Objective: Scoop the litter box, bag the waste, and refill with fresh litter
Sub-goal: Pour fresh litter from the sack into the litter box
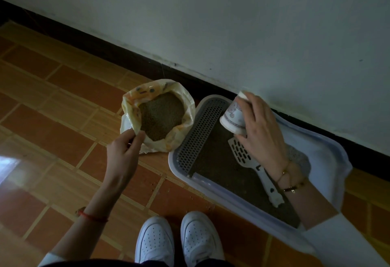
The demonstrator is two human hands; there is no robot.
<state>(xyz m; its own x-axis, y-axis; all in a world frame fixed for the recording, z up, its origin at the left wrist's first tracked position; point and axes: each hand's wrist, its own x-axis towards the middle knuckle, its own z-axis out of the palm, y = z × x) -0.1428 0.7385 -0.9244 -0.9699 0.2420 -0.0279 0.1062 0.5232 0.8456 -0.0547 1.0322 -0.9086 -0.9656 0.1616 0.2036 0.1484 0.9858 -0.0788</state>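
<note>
A pale blue litter box (329, 150) lies on the floor by the wall, with dark litter (221, 167) inside and a grey perforated grate (200, 131) along its left end. A white slotted scoop (242, 154) rests on the litter. My right hand (261, 133) holds a patterned paper cup (233, 116) tipped mouth-down over the box. My left hand (124, 152) pinches the near rim of an open yellowish litter bag (185, 102), which stands left of the box and is full of brown-green granules (161, 116).
A white wall (253, 23) with a dark baseboard (126, 55) runs diagonally behind the box. The floor (63, 108) is orange-brown tile with a few spilled granules near the box. My white shoes (177, 241) stand at the bottom centre.
</note>
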